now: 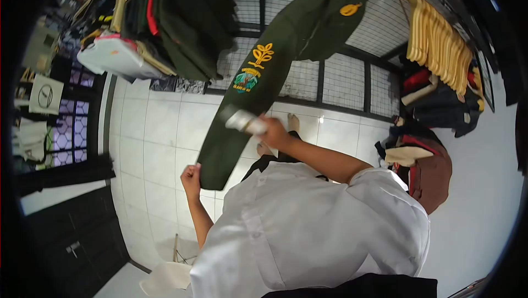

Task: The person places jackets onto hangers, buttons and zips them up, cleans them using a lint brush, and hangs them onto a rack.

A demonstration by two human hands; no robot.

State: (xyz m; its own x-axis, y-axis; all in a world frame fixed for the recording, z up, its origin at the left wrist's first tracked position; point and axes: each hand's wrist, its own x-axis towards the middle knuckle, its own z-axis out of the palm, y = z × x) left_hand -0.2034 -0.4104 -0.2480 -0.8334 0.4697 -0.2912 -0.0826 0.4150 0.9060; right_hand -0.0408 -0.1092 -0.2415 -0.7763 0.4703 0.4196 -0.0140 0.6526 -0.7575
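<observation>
A dark green jacket (289, 39) hangs in front of me with one sleeve (220, 144) stretched toward my body. The sleeve bears a yellow embroidered plant and a coloured crest patch (246, 80). My left hand (191, 180) is closed at the edge of the cuff, pinching it. Over the middle of the sleeve, my right hand (274, 133) is closed around a short white tool (246, 122), which looks like a lint roller or brush. Motion blurs the tool, so its exact kind and whether it touches the cloth cannot be told.
Dark garments (184, 17) hang on wooden hangers at the upper left, beside a black wire-grid rack (344, 83). More wooden hangers (437, 39) line the right. A brown-red bag (432, 171) is at my right. A dark door (71, 237) stands lower left, near a cream seat (165, 280).
</observation>
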